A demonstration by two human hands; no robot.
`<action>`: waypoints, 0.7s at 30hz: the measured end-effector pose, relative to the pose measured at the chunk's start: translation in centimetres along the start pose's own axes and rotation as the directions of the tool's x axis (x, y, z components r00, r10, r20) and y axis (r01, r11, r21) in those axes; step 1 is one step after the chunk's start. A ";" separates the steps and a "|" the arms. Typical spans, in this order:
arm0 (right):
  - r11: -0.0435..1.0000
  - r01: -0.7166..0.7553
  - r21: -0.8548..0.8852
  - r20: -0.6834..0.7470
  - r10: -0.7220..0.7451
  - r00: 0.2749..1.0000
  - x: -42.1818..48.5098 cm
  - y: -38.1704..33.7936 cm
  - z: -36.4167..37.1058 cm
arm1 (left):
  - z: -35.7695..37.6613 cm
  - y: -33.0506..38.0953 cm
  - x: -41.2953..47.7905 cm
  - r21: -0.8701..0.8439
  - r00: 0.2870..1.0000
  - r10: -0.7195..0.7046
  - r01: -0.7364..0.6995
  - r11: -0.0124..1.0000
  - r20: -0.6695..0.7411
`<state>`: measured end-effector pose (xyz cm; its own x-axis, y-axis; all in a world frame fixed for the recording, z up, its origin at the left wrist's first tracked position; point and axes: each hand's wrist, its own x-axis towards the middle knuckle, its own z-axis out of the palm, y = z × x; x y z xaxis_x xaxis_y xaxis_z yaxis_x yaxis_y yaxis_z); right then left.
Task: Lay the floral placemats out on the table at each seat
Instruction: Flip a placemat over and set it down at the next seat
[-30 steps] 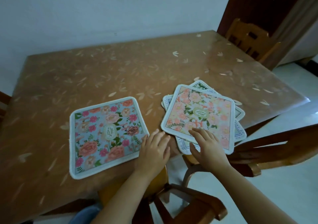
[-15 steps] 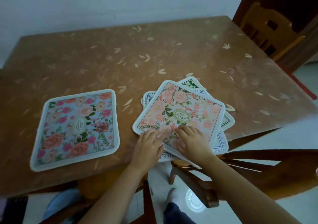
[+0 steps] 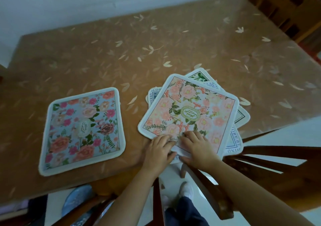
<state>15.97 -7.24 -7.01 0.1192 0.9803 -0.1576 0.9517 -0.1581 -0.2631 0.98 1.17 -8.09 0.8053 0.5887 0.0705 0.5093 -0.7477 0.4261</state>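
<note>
1. The pink placemat (image 3: 189,111) is my landmark. It lies askew on top of the remaining placemats (image 3: 240,119), which fan out from under its far and right sides
2. Its near corner overhangs the desk (image 3: 156,52) edge, and both my hands meet there
3. My right grip (image 3: 196,147) is pinched on that corner, with bent fingers on the print and the thumb under the white border
4. My left grip (image 3: 159,149) lies on the same corner just left of the right. I cannot tell whether it pinches the edge or only presses it
5. The blue placemat (image 3: 83,130) lies flat to the left of the pink one and apart from it, so I judge that seat served
6. I judge the step in hand to be peeling the pink placemat off alone. The overhang is the best place, since a thumb can get beneath just one layer
7. I should check that only one white border sits in the pinch, then lift it rather than drag it, or the ones below may slide off the desk
8. The wooden chair (image 3: 260,165) stands just past the pink placemat's near right side, so I should carry the placemat clear of its back
</note>
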 end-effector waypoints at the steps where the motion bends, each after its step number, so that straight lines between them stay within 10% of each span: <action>1: 1.000 0.002 -0.004 -0.014 -0.002 1.000 0.1 -0.1 0.1 | 0.2 -0.1 -0.1 -0.008 1.000 -0.011 0.010 1.000 -0.004; 21: 0.941 -0.141 0.309 -0.066 0.169 0.983 -1.6 -0.3 -3.2 | -1.5 1.4 1.9 -0.239 0.997 -0.025 0.007 0.971 -0.071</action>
<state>16.44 -8.42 -3.60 0.2966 0.9452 -0.1367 0.7910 -0.3233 -0.5193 2.74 1.70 -6.02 0.7687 0.6275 0.1240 0.4277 -0.6484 0.6298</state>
